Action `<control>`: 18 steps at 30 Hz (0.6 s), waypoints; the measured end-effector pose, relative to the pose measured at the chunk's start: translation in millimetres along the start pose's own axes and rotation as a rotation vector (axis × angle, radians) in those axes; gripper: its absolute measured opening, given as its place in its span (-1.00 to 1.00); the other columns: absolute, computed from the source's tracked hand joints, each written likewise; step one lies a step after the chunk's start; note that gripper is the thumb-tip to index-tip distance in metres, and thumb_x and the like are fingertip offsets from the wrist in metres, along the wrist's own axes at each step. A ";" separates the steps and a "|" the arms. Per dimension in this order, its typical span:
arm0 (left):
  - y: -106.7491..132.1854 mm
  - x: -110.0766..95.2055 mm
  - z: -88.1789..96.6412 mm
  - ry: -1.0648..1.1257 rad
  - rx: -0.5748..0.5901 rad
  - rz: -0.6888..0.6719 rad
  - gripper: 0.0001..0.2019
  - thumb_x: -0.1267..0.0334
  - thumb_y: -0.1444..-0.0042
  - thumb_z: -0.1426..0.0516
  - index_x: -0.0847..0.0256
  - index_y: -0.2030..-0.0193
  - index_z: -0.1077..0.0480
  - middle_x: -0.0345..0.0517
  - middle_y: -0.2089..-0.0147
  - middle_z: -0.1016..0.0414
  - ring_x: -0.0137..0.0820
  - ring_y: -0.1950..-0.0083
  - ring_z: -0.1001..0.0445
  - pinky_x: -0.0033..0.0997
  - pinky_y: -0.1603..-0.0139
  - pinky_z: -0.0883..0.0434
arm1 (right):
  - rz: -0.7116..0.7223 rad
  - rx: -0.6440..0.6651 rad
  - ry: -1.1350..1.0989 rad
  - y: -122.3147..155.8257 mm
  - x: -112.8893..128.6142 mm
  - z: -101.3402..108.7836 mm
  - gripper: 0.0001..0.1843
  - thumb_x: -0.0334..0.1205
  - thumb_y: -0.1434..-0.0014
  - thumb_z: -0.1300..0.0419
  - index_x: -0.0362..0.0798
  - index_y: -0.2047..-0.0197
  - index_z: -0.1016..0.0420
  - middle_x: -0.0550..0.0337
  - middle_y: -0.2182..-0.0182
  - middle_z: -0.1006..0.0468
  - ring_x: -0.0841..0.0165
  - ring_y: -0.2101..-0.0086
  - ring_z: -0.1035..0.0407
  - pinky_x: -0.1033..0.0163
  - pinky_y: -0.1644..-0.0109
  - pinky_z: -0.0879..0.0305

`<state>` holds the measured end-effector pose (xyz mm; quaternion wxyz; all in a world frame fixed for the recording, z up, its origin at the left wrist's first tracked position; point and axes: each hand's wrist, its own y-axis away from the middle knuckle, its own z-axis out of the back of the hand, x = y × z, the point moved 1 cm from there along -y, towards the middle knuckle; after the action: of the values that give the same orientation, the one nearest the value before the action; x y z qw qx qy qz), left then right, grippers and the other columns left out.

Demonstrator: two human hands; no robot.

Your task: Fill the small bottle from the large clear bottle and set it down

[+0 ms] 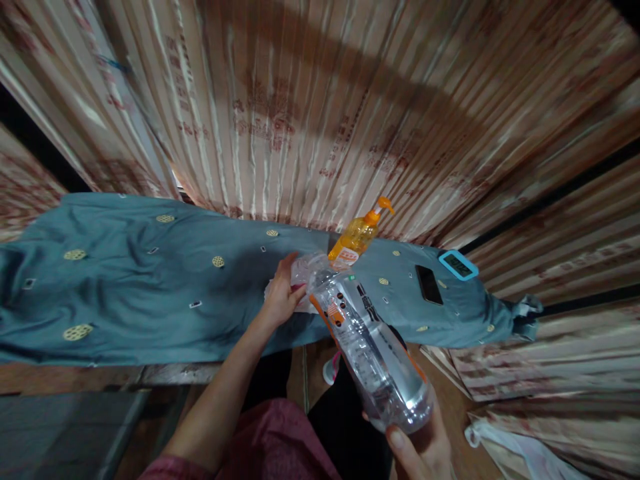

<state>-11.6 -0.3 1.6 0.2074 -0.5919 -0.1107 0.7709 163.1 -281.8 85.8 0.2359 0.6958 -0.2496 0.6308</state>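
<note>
A large clear plastic bottle (pixel 370 353) with an orange and grey label lies tilted across the view, its neck toward the cloth and its base toward me. My right hand (pixel 420 447) grips it by the base. At the neck end, my left hand (pixel 286 299) has its fingers closed around a thin, whitish see-through piece (pixel 307 269); whether this is plastic or tissue I cannot tell. More of the whitish material shows beside and below those fingers. Just beyond the neck, a pump bottle of yellow liquid (pixel 356 237) with an orange pump top stands on the cloth.
A teal patterned cloth (pixel 130 287) covers the long narrow table. Toward its right end lie a black phone (pixel 429 285) and a blue-framed digital clock (pixel 458 265). Patterned curtains (pixel 280 120) hang behind and at the right. A white plastic bag (pixel 525 447) is at the lower right.
</note>
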 end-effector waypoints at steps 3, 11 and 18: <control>0.8 0.5 -0.1 0.004 0.015 0.001 -0.23 0.20 -0.25 -0.38 0.15 -0.57 -0.30 0.23 -0.50 -0.48 0.10 -0.54 -0.49 0.24 -0.61 -0.46 | 0.025 0.016 -0.008 -0.1 -0.4 -0.6 -0.06 0.24 -0.10 -0.70 0.13 -0.44 -0.60 -0.11 -0.39 -0.68 -0.26 -0.38 -0.57 -0.21 -0.38 -0.60; 0.5 0.3 -1.8 0.030 -0.004 -0.017 -0.22 0.17 -0.24 -0.40 0.16 -0.56 -0.32 0.24 -0.48 -0.51 0.11 -0.52 -0.50 0.23 -0.61 -0.44 | 0.058 0.023 0.082 -1.6 -6.0 5.6 -0.06 0.27 -0.18 -0.61 0.07 -0.49 -0.53 -0.16 -0.37 -0.68 -0.31 -0.34 -0.60 -0.26 -0.28 -0.66; 0.6 0.7 -3.4 0.021 -0.002 -0.013 -0.23 0.19 -0.25 -0.39 0.18 -0.56 -0.31 0.27 -0.48 -0.50 0.14 -0.53 -0.50 0.26 -0.61 -0.43 | 0.017 0.004 0.041 -2.7 -6.8 9.9 -0.04 0.18 -0.09 -0.69 0.10 -0.46 -0.55 -0.15 -0.37 -0.68 -0.24 -0.21 -0.70 -0.13 -0.09 -0.73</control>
<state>-8.6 -0.8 -0.2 0.2129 -0.5996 -0.1130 0.7632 171.9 -285.8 78.0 0.2343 0.6809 -0.2494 0.6475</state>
